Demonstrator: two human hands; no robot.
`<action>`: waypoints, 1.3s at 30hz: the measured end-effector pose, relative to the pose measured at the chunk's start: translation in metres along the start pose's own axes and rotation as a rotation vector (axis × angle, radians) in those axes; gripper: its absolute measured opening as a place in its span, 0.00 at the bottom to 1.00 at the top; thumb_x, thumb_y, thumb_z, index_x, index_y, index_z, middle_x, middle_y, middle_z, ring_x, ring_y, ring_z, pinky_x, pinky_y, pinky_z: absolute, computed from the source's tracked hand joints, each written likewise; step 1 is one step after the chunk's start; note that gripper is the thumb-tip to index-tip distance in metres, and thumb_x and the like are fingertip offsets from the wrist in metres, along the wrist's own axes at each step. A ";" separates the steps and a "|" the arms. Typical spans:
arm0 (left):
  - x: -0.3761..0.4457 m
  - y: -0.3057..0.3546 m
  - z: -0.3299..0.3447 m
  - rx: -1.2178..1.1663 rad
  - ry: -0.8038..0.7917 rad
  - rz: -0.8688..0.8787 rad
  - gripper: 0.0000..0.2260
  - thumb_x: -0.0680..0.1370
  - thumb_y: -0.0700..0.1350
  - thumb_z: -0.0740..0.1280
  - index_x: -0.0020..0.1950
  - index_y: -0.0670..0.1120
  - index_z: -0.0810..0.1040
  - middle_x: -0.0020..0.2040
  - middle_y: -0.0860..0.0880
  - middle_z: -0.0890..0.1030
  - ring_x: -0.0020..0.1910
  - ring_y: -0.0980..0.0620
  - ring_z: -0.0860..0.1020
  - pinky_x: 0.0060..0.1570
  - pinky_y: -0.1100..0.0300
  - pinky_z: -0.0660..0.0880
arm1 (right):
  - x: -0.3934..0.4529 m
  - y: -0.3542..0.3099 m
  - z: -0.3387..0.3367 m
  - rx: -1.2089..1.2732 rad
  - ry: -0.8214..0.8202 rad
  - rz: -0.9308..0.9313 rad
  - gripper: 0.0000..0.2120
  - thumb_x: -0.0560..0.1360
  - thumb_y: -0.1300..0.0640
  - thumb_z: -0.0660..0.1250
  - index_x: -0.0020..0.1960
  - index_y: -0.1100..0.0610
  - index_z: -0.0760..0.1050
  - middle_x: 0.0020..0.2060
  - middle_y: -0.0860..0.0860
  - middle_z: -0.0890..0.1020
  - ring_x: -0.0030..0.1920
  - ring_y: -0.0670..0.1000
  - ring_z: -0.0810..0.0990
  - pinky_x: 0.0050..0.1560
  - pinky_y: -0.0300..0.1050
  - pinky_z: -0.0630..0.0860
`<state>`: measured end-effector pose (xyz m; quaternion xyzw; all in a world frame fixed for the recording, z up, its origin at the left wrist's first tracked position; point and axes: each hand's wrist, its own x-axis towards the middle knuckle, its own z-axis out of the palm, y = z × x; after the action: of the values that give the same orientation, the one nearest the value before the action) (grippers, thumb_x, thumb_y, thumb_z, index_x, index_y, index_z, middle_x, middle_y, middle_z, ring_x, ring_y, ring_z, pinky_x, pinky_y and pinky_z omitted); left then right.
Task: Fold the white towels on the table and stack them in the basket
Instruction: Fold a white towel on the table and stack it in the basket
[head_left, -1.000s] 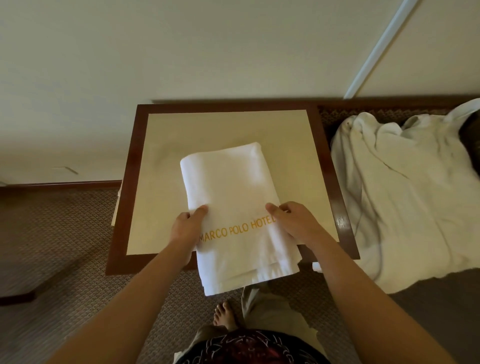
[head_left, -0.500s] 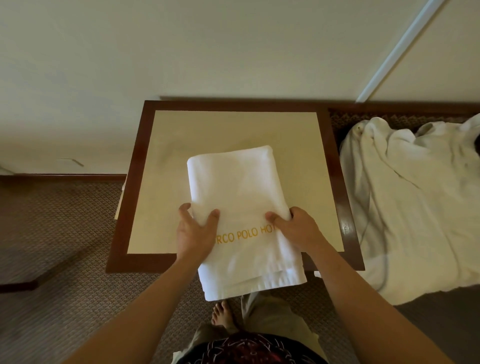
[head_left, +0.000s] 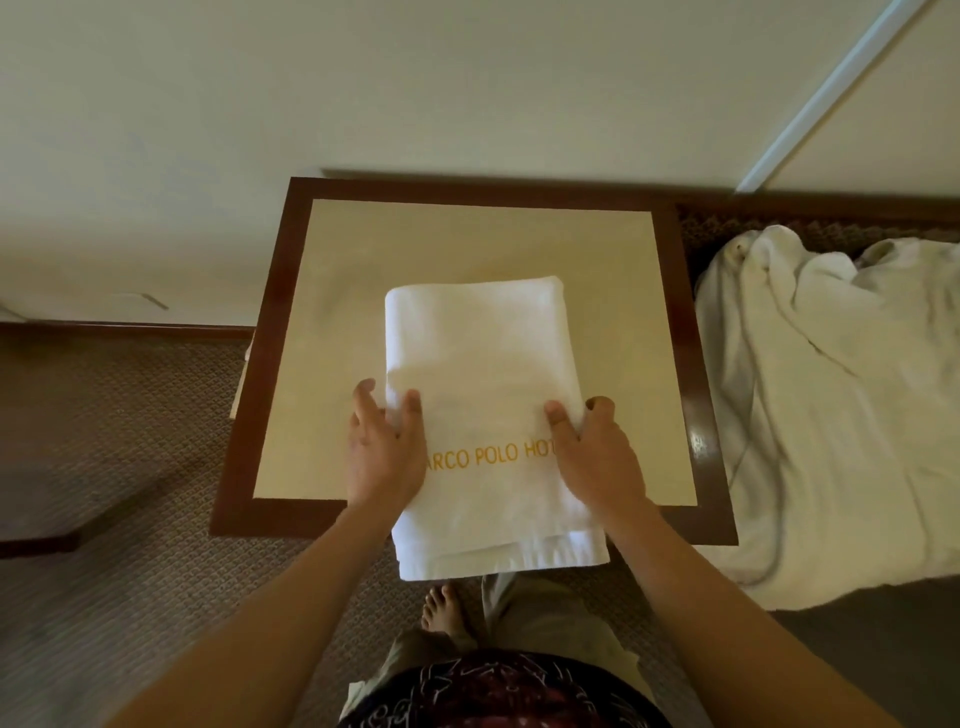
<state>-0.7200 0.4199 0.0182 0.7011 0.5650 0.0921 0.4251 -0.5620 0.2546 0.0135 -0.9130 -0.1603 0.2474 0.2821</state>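
A folded white towel (head_left: 480, 364) with orange lettering lies on the square table (head_left: 332, 322), its near end hanging over the table's front edge. My left hand (head_left: 382, 452) grips the towel's left edge, thumb on top and fingers along the side. My right hand (head_left: 597, 457) grips the right edge the same way, thumb on the cloth. No basket is in view.
A heap of crumpled white cloth (head_left: 831, 405) lies to the right of the table. The table has a dark wooden border (head_left: 691, 374) and stands against a pale wall. Patterned carpet (head_left: 119, 457) spreads to the left; my bare foot (head_left: 441, 608) is below the table's front edge.
Both hands have slid forward along the towel's sides and now clasp its edges. The towel sits a little straighter on the table.
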 end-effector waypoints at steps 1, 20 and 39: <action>-0.011 -0.006 -0.002 0.025 -0.041 -0.010 0.27 0.81 0.67 0.54 0.76 0.56 0.55 0.67 0.41 0.75 0.57 0.42 0.77 0.52 0.46 0.75 | -0.011 0.003 0.002 -0.022 -0.020 0.015 0.26 0.79 0.30 0.56 0.61 0.52 0.61 0.50 0.50 0.80 0.42 0.52 0.82 0.38 0.49 0.79; 0.016 0.019 0.022 0.678 -0.146 0.677 0.28 0.83 0.60 0.44 0.83 0.56 0.53 0.85 0.49 0.43 0.83 0.47 0.42 0.79 0.41 0.42 | 0.023 -0.034 0.037 -0.550 0.073 -0.528 0.30 0.84 0.39 0.50 0.84 0.46 0.51 0.84 0.51 0.47 0.83 0.57 0.46 0.75 0.74 0.51; 0.013 -0.003 0.007 0.163 -0.114 0.097 0.32 0.83 0.59 0.60 0.83 0.53 0.50 0.77 0.46 0.61 0.70 0.40 0.68 0.67 0.42 0.69 | 0.024 -0.015 0.002 0.270 -0.088 0.295 0.32 0.66 0.33 0.78 0.48 0.63 0.82 0.41 0.56 0.86 0.43 0.57 0.86 0.46 0.51 0.84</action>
<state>-0.7135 0.4275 0.0075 0.7639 0.5111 0.0260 0.3931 -0.5452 0.2774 0.0124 -0.8689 -0.0023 0.3448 0.3552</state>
